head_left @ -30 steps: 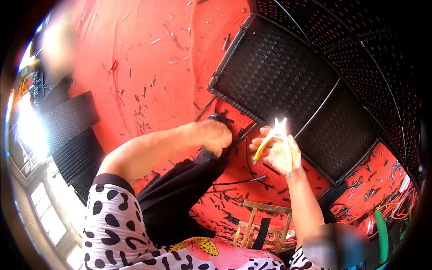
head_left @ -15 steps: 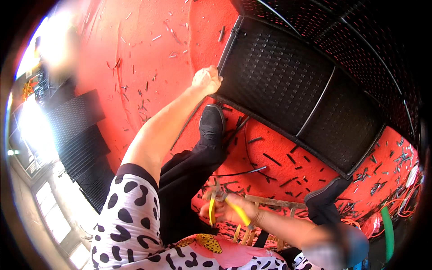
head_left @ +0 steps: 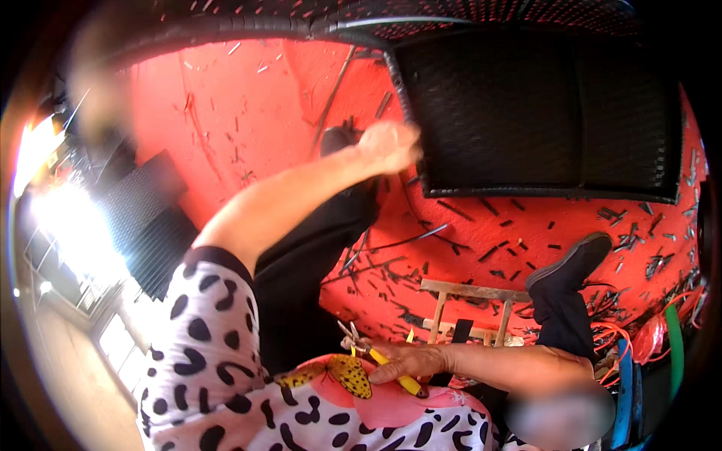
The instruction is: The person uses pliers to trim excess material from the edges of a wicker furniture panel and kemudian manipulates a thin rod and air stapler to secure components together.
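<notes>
A black woven furniture piece [head_left: 519,120], like synthetic wicker over a frame, stands tilted in the upper right. My left hand [head_left: 389,146], arm stretched out, is closed at its left edge; motion blurs the fingers. Close to my body, my right hand [head_left: 410,362] is wrapped round pliers [head_left: 361,343] with yellow handles. Their metal jaws point up and left, and stand a little apart. Part of the handles is hidden by the fingers.
Cut black strips litter the red floor [head_left: 248,113]. A small wooden stool [head_left: 474,289] stands between my legs, near my right shoe [head_left: 569,259]. Dark woven panels [head_left: 150,203] lie at the left. A green hose [head_left: 674,349] and orange cords are at the lower right.
The woven piece has turned, its lower edge now nearly level and farther from me. My left hand has moved right with its edge. My right hand has lowered the pliers toward my lap.
</notes>
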Available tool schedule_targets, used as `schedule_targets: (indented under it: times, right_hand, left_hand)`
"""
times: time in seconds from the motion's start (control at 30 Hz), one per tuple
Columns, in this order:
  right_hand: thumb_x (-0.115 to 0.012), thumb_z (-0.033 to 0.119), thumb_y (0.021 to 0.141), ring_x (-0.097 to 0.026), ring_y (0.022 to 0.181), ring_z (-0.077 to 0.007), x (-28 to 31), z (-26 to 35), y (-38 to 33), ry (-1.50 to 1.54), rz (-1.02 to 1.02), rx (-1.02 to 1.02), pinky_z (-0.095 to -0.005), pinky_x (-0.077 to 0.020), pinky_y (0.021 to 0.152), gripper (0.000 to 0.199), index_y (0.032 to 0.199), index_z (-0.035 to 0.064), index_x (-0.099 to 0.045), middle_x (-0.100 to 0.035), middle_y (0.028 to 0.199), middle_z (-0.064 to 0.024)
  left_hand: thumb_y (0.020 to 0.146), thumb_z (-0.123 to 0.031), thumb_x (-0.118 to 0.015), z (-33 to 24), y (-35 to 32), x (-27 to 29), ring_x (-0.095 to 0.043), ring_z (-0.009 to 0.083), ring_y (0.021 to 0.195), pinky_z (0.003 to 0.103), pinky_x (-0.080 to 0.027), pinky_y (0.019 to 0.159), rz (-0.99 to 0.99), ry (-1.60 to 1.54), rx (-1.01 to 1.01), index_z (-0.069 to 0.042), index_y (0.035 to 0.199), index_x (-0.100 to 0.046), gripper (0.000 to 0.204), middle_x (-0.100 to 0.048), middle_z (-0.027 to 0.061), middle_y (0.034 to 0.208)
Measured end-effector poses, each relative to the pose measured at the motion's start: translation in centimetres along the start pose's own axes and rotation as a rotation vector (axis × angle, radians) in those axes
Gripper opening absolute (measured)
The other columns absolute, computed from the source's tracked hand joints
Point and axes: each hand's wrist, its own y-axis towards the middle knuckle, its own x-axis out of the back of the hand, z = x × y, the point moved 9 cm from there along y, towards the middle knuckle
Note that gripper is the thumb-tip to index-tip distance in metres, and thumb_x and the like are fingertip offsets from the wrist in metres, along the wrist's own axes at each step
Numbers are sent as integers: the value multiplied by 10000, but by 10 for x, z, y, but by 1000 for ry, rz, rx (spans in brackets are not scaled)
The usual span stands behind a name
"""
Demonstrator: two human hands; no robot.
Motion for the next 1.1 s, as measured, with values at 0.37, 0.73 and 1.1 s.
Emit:
schedule_targets:
  times: [0.37, 0.73, 1.1]
  right_hand:
    - [-634, 574, 618, -552, 945, -259, 225, 142, -98, -596, -1167, 180, -317, -421, 822, 851, 1183, -26, -423, -563, 1026, -195]
    - [-653, 577, 573, -559, 935, -319, 257, 179, -79, -1129, -1568, -222, -370, -460, 787, 820, 1059, -46, -437, -548, 1013, -232]
    - [-598, 509, 676, -578, 913, -295, 261, 203, -46, -1118, -1589, -232, -355, -463, 783, 646, 1023, -29, -511, -587, 972, -196]
  left_hand:
    - [654, -5, -482, 16, 65, 71, -506, 271, 902, 374, -428, 778, -160, 355, -267, -83, 859, -591, 245, -528, 85, 847]
    - [646, -18, -502, 13, 84, 70, -521, 315, 837, 404, -426, 660, 33, 229, -336, -22, 715, -515, 71, -532, 113, 783]
    - [580, -73, -507, 3, 81, 79, -528, 338, 598, 391, -402, 514, 68, 35, -499, -17, 556, -485, 64, -504, 159, 578]
